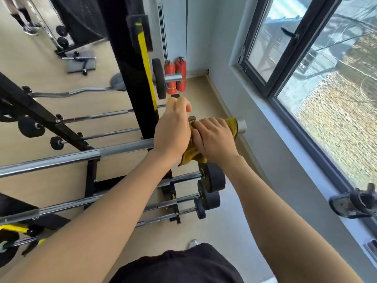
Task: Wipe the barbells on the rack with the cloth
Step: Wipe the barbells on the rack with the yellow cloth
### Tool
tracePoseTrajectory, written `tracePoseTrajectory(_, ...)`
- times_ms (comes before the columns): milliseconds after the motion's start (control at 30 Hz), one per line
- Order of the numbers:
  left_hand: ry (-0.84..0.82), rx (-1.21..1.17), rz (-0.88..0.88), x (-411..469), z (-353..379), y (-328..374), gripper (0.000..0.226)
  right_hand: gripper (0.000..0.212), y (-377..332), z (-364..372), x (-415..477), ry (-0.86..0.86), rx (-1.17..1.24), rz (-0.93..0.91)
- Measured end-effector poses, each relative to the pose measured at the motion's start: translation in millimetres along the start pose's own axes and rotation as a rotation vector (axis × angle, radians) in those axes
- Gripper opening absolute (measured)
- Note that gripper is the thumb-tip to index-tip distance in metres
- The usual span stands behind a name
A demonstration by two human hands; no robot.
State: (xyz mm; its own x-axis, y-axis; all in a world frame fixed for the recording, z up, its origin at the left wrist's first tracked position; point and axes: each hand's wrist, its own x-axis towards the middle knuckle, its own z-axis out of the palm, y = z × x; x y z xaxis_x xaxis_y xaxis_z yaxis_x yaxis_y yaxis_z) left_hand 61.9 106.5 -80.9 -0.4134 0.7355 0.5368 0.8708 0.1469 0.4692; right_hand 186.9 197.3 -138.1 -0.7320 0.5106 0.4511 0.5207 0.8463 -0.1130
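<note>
Room first: the top barbell (pixel 81 156) runs from the left edge to centre right, and its chrome tip sits near the wall (pixel 255 111) under the window (pixel 306 68), with a narrow gap between them. The black-and-yellow rack upright (pixel 130 78) stands just behind my left hand (pixel 172 129). Lower barbells (pixel 212 178) with black plates are stacked directly below both hands, with open floor (pixel 230 211) to their right. Fire extinguishers (pixel 175 76) are in the far corner, well apart.

My left fingers (pixel 183 105) are curled over the bar, right beside the upright. I can't tell if they also catch the cloth edge.

My right hand (pixel 214 139) is touching the left, and its fingers (pixel 201 127) are wrapped round the yellow cloth (pixel 230 125). The cloth is wound round the bar's end sleeve, with only the tip left bare, and a loose tail hangs below my wrists.
</note>
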Motion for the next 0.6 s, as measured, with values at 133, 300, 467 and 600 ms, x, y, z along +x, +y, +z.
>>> tracePoseTrajectory(133, -0.086, 0.043, -0.027, 0, 3, -4, 0.016, 0.044, 62, -17, 7, -0.025, -0.073, 0.241)
tracePoseTrajectory(300, -0.079, 0.056, -0.108, 1, 4, -5, 0.015, 0.050, 16, -10, 11, -0.002, -0.106, 0.407)
tracePoseTrajectory(467, -0.008, 0.099, -0.156, 4, 12, 2, 0.013, 0.040, -5, -4, 11, -0.082, 0.013, -0.032)
tracePoseTrajectory(600, -0.011, 0.120, -0.150, 6, 15, 0, 0.020, 0.040, 79, -26, 8, -0.106, -0.025, 0.068)
